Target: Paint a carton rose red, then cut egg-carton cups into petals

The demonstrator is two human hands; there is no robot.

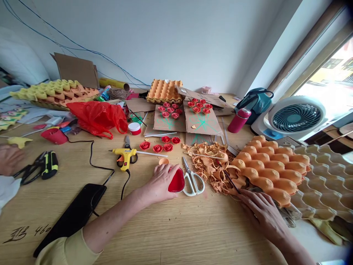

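Note:
My left hand (161, 182) rests on the wooden table (171, 232) with its fingers closed round the rim of a small red dish of paint (176, 182). White-handled scissors (193, 180) lie just right of the dish. My right hand (260, 211) lies low at the near edge of an orange egg tray (271, 167), fingers curled on a thin dark stick, perhaps a paintbrush (230, 180), that points into a heap of orange cardboard scraps (212, 163). Three red paper roses (158, 147) and a small orange cup (163, 161) sit beyond my left hand.
A yellow glue gun (125, 156) with a black cord, a black phone (73, 217), black scissors (35, 167) and a red plastic bag (96, 117) lie at left. Cardboard panels with red roses (187, 116), more egg trays, a maroon bottle (238, 120) and a fan (295, 117) stand behind. Another person's hand (9, 158) shows at the far left.

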